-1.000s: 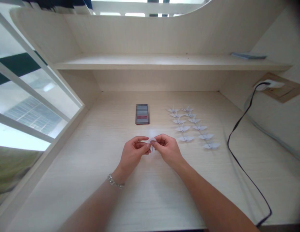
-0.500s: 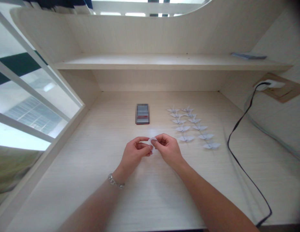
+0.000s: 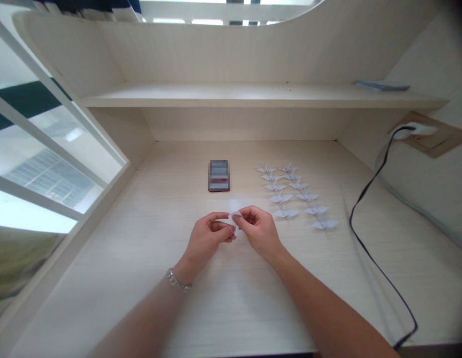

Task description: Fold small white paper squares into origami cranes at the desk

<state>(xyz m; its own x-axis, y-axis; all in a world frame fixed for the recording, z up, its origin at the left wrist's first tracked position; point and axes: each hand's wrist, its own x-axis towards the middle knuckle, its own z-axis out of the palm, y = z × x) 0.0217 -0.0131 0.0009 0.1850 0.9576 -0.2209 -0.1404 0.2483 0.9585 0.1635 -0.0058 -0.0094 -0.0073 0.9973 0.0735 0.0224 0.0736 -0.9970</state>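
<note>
Between my two hands, above the desk, is a small piece of white paper, partly folded and mostly covered by fingers. My left hand pinches its lower left side between thumb and fingers. From the other side my right hand grips it, thumb pressed on the paper. Beyond my right hand, several white paper cranes stand in two slanting rows with their wings spread. Behind my hands lies a dark phone-like slab whose face is blurred out.
A black cable runs from a wall socket down the right side of the desk. Across the back is a shelf with a thin flat item at its right. A barred window is at the left.
Both hands keep nearly the same place and hold on the white paper. The paper's visible edge has shifted very slightly between the fingers. The cranes and slab stay put.
</note>
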